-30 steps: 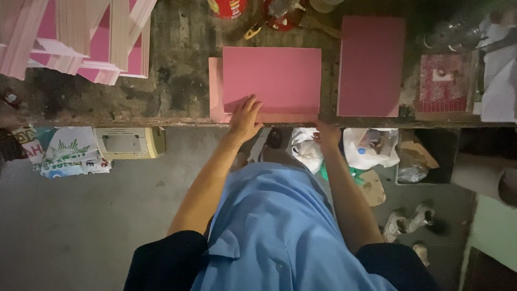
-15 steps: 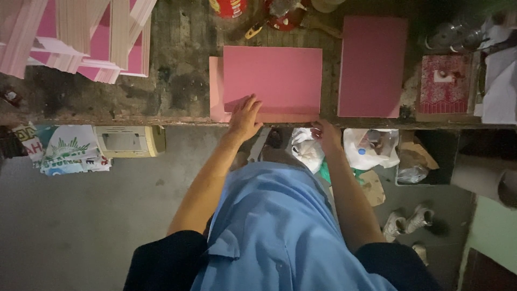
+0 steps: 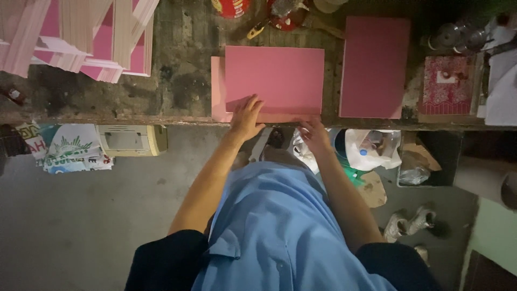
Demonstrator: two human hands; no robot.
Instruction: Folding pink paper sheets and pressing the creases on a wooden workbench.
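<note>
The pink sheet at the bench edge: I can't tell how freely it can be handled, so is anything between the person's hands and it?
Nothing visible. The left hand already lies on the pink sheet, and the right hand is at its near edge by the bench rim.

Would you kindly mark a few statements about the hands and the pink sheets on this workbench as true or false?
1. The left hand rests on the near edge of the middle pink sheet. True.
2. The right hand lies flat on the right sheet. False: it is at the bench edge below the middle sheet, apart from the right one.
3. A stack of pink strips lies at the far left of the bench. True.
4. The middle sheet stands upright. False: it lies flat on a paler sheet.
5. Shoes lie on the floor to the right. True.
</note>
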